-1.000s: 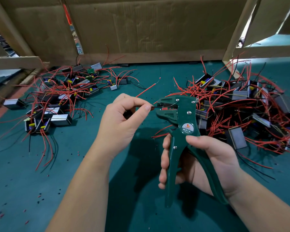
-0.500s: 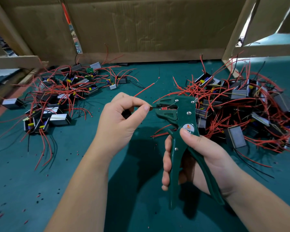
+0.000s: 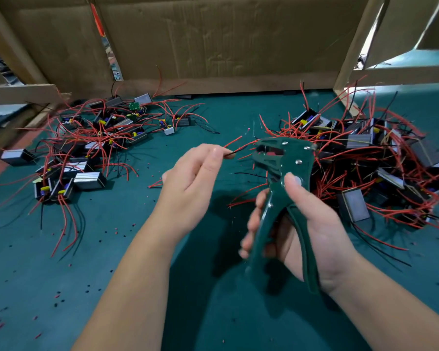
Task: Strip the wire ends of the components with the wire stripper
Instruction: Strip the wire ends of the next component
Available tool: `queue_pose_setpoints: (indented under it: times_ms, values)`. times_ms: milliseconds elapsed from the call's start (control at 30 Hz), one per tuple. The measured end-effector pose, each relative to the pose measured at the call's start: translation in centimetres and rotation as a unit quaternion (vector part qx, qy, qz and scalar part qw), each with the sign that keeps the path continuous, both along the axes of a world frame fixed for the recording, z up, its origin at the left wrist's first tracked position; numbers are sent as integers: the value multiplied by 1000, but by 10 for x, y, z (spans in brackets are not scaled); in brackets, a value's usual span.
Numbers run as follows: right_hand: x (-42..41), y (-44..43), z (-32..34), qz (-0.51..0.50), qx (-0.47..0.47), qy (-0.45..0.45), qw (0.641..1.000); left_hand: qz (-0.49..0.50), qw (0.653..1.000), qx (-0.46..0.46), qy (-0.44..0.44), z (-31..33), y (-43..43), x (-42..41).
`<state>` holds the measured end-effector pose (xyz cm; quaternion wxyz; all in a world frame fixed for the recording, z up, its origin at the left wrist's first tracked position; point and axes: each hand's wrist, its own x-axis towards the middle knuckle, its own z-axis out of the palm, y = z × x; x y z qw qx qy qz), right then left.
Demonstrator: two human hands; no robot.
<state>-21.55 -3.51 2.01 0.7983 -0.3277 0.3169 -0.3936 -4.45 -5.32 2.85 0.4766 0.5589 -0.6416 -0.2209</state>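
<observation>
One components pile [image 3: 89,179] sits left of the left hand [image 3: 190,183], which pinches a thin wire [image 3: 232,154] just beside the wire stripper [image 3: 287,158]. Right hand [image 3: 307,231] is curled round its handles, second pile [image 3: 355,142] further right.

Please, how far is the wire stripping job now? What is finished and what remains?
Done: insulation bits on the mat suggest many ends are stripped. In hand: the left hand pinches wires beside the wire stripper, gripped by the right hand. Left: probably the tangled right pile; which pile is finished is unclear.
</observation>
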Motion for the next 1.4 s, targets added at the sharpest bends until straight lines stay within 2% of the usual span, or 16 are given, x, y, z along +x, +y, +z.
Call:
queue_pose_setpoints:
  times_ms: [67,133,167,267,367,533,667,700,767,833,900,1000,1133,1267,1400]
  values:
    - [-4,-3,1,21,15,-45,999,2,994,8,106,-1,-4,-1]
    - [-6,-5,2,44,37,-83,995,-10,973,8,232,1,-7,-1]
    - [-5,-5,2,57,46,-102,992,-21,965,1,261,1,-7,-1]
    - [-3,-6,2,92,48,-132,986,-62,962,-3,265,-2,-1,-11]
    - [-3,-7,0,119,26,-132,984,-122,944,37,303,-4,2,-26]
    - [-3,-9,-1,103,28,-85,991,-87,973,40,208,-10,0,-29]
    - [-5,-11,1,72,-71,-12,995,-42,980,18,194,-4,-5,-9]
    - [-6,-12,2,43,-107,-11,993,-7,984,12,180,-3,-7,-2]
    - [-8,-16,5,-39,-172,-13,984,116,990,13,76,-6,-10,13]
    - [-12,-20,7,-118,-202,-12,972,241,967,53,-56,-11,-13,27]
    - [-16,-22,10,-146,-198,-12,969,328,929,113,-126,-16,-16,37]
    - [-18,-21,11,-140,-153,-2,978,395,883,190,-169,-22,-16,51]
    - [-17,-18,9,-98,-141,5,985,422,835,300,-187,-28,-17,75]
    - [-17,-15,5,-74,-132,7,988,417,821,335,-199,-31,-15,88]
    - [-18,-15,3,-64,-129,2,989,450,829,274,-189,-30,-14,93]
